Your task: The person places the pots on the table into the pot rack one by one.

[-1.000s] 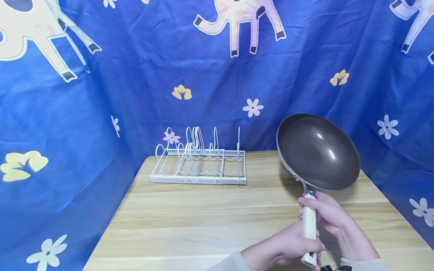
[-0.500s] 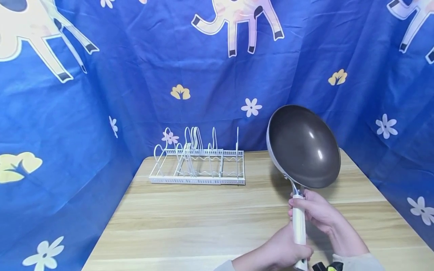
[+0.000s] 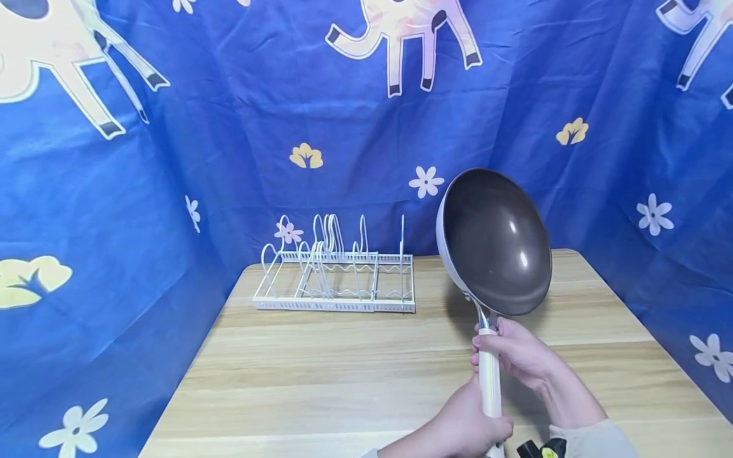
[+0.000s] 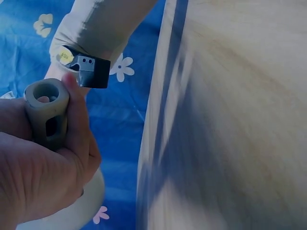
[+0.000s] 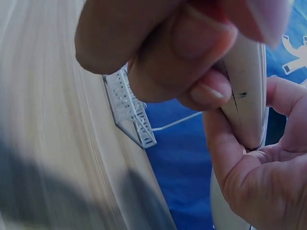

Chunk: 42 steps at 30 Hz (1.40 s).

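A deep frying pan (image 3: 495, 242) with a dark inside and pale outside is held tilted above the right part of the table, its inside facing back at me. My left hand (image 3: 466, 420) grips the lower end of the white handle (image 3: 489, 375). Higher up, beside the metal joint, my right hand (image 3: 527, 356) holds the same handle, its thumb across the front. In the left wrist view the hollow handle end (image 4: 51, 125) shows between thumb and fingers. Fingers wrap the handle in the right wrist view, hiding part of it.
A white wire rack (image 3: 326, 306) with several upright loops stands at the back, left of the pan. Wood-grain table (image 3: 321, 375) lies under everything. A blue patterned curtain (image 3: 366, 146) encloses the back and both sides. A small black device (image 3: 535, 450) sits at the right wrist.
Both hands have carried the pan left, nearer the rack. The pan has risen slightly and turned, so its opening looks narrower and more pale outer side shows. The rack has stayed put.
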Available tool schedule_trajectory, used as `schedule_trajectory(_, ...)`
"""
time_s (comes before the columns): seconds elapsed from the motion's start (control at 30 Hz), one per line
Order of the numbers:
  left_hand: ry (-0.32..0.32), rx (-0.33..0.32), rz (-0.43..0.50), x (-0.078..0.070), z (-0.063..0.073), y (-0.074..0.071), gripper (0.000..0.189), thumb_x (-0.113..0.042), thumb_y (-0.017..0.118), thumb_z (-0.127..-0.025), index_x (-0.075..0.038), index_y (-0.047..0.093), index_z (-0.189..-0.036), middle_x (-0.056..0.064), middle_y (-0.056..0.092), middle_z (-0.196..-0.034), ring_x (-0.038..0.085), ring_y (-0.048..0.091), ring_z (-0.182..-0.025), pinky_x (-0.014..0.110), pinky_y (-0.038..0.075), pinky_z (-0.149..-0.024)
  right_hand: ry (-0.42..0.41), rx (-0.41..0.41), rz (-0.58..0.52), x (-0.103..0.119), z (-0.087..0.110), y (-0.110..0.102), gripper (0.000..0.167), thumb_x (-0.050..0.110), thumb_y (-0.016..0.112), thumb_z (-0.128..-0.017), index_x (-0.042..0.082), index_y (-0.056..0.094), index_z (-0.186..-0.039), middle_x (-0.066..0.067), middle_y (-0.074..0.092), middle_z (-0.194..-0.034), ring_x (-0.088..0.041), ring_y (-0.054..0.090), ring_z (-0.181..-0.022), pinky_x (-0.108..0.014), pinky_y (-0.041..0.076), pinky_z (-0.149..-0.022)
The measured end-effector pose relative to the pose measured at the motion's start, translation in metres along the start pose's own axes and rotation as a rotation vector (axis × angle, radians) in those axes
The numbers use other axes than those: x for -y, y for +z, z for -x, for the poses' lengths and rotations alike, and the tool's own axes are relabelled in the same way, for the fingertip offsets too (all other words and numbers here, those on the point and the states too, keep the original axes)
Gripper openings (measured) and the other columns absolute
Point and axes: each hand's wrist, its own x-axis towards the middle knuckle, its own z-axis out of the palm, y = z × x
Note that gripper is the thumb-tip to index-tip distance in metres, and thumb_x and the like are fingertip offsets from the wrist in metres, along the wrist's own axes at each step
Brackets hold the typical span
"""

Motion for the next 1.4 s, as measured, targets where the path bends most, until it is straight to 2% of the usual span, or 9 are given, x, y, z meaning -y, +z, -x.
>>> schedule_trajectory(0.2,-0.016,-0.035,-0.041,-0.004,0.006,-0.012,0.072,-0.005,0.077,-0.075,-0.01,0.053,-0.143,-0.007,0.063,-0.095,0.005,0.057,-0.087,0.019,0.049,-0.081,-0.016,0.028,-0.021,0.004,-0.007,0.01,0.029,0.003,0.059,-0.102,0.004,0.038,-0.122,0.0,0.067,-0.09,-0.012,0.076,-0.081,-0.035,0.067,-0.083)
schedule_trajectory(0.3,-0.02,-0.051,-0.044,-0.004,0.01,-0.016,0.07,-0.004,0.076,-0.074,-0.01,0.054,-0.14,-0.004,0.064,-0.097,0.005,0.057,-0.088,0.02,0.049,-0.081,-0.018,0.055,-0.042,0.004,-0.01,0.015,0.029,0.003,0.058,-0.102,0.004,0.038,-0.122,0.001,0.067,-0.091,-0.012,0.076,-0.081,-0.035,0.066,-0.084)
schedule_trajectory(0.53,-0.033,-0.087,-0.065,-0.001,0.016,-0.026,0.057,-0.006,0.077,-0.073,-0.013,0.06,-0.127,-0.009,0.062,-0.091,0.006,0.055,-0.082,0.021,0.047,-0.076,-0.02,0.087,-0.058,0.004,-0.018,0.026,0.03,0.003,0.058,-0.102,0.005,0.036,-0.123,-0.001,0.068,-0.091,-0.014,0.076,-0.083,-0.035,0.066,-0.084)
schedule_trajectory(0.73,-0.031,-0.094,-0.074,-0.001,0.02,-0.032,0.066,-0.005,0.077,-0.075,-0.011,0.058,-0.138,-0.007,0.065,-0.095,0.005,0.057,-0.086,0.02,0.049,-0.08,-0.01,0.078,-0.052,0.005,-0.022,0.033,0.031,0.004,0.059,-0.101,0.005,0.036,-0.123,-0.001,0.069,-0.09,-0.014,0.076,-0.081,-0.034,0.066,-0.083)
schedule_trajectory(0.97,-0.066,-0.109,-0.076,-0.002,0.027,-0.039,0.059,-0.006,0.077,-0.077,-0.012,0.059,-0.132,-0.007,0.063,-0.091,0.007,0.057,-0.085,0.022,0.048,-0.078,-0.006,0.119,-0.091,0.009,-0.026,0.042,0.03,0.002,0.057,-0.102,0.005,0.034,-0.121,0.001,0.068,-0.09,-0.012,0.075,-0.082,-0.034,0.065,-0.084)
schedule_trajectory(1.17,-0.05,-0.127,-0.113,-0.004,0.033,-0.049,0.055,-0.006,0.077,-0.076,-0.012,0.059,-0.128,-0.007,0.061,-0.09,0.008,0.056,-0.08,0.023,0.048,-0.072,-0.044,0.148,-0.105,0.016,-0.03,0.051,0.028,0.001,0.058,-0.102,0.006,0.036,-0.119,0.001,0.07,-0.089,-0.012,0.076,-0.081,-0.033,0.066,-0.083)
schedule_trajectory(1.4,-0.02,-0.153,-0.14,-0.006,0.041,-0.059,0.06,-0.006,0.076,-0.078,-0.011,0.058,-0.136,-0.005,0.064,-0.093,0.007,0.058,-0.079,0.023,0.05,-0.071,-0.06,0.154,-0.074,0.025,-0.034,0.062,0.031,0.002,0.059,-0.101,0.006,0.036,-0.121,0.002,0.071,-0.09,-0.012,0.076,-0.082,-0.033,0.066,-0.084)
